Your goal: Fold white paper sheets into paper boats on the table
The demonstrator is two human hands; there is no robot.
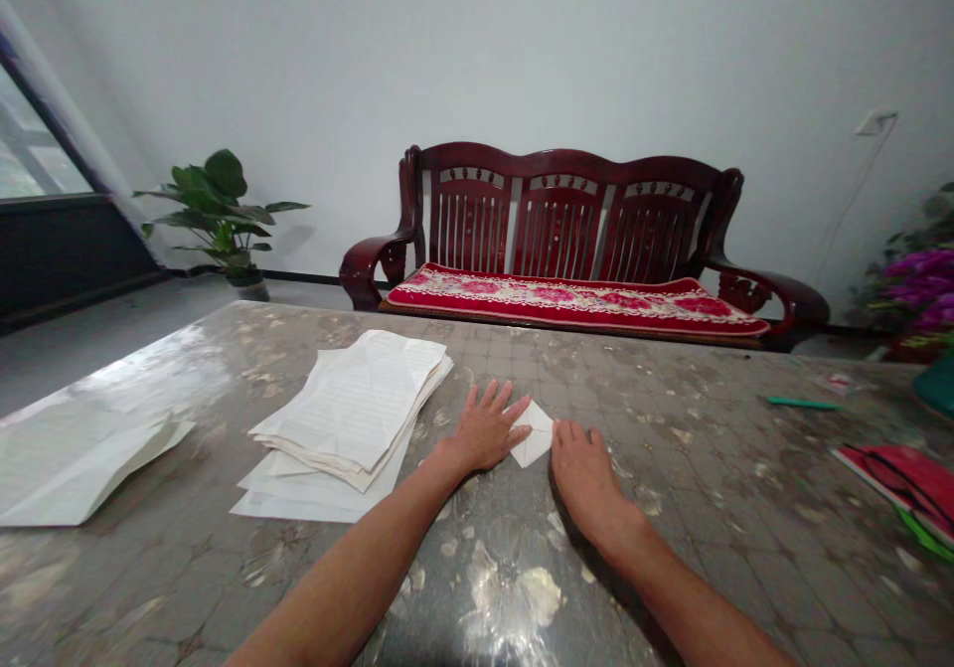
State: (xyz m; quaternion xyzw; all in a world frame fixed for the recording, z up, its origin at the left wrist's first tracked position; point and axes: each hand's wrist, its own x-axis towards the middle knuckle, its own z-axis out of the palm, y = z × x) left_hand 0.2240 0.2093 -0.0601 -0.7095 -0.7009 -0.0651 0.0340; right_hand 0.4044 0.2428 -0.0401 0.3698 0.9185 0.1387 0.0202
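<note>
A small folded paper square [535, 435] lies flat on the patterned table [462, 587], turned like a diamond, with crease lines meeting near its middle. My left hand [483, 430] rests at its left side, fingers spread, thumb and a fingertip touching the paper. On the opposite corner sits my right hand [585, 468], its fingers close together and bent down to the table at the paper's edge. Whether the right fingers pinch the corner or only press beside it is hidden.
Left of my arm lies a stack of lined paper sheets [358, 399]. A large folded sheet [75, 458] is at the far left. To the right are a green pen [803, 403] and a red book [886, 478] with glasses on it. A wooden bench [558, 165] stands behind the table.
</note>
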